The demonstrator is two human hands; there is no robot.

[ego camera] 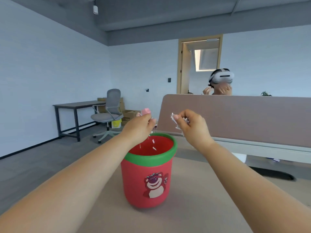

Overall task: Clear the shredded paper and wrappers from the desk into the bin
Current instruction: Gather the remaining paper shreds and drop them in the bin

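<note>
Two bare forearms reach forward from the bottom corners over the tan desk [193, 207]. Between them, near the desk's middle, stands the bin [148, 175]: a red tub with a green rim and a pink cartoon bear printed on its front, upright, its mouth open to the camera.

The left hand [139, 126] hangs just above the bin's left rim, knuckles up, fingers curled downward. Its grip is closed around a pink wrapper [145, 111], which juts up above the knuckles, with bits of white paper showing at the fingertips. Below that hand a few loose paper scraps [153, 144] are in the air inside the mouth of the bin, seen against the red inner wall.

The right hand [191, 125] is raised above and to the right of the bin, apart from the rim. Its grip is pinched shut on a bunch of white shredded paper [174, 119], strands sticking out past the thumb and hanging under the palm.

Behind the hands a brownish partition panel [235, 118] runs along the far edge of a desk. Beyond it sits another person [220, 83] wearing a white headset, both hands raised. To the left, farther back, a grey office chair [109, 113] stands beside a dark table [75, 105] by the pale wall, with cardboard boxes [130, 115] near it, and a wood-framed doorway [200, 64] is open at the back.
</note>
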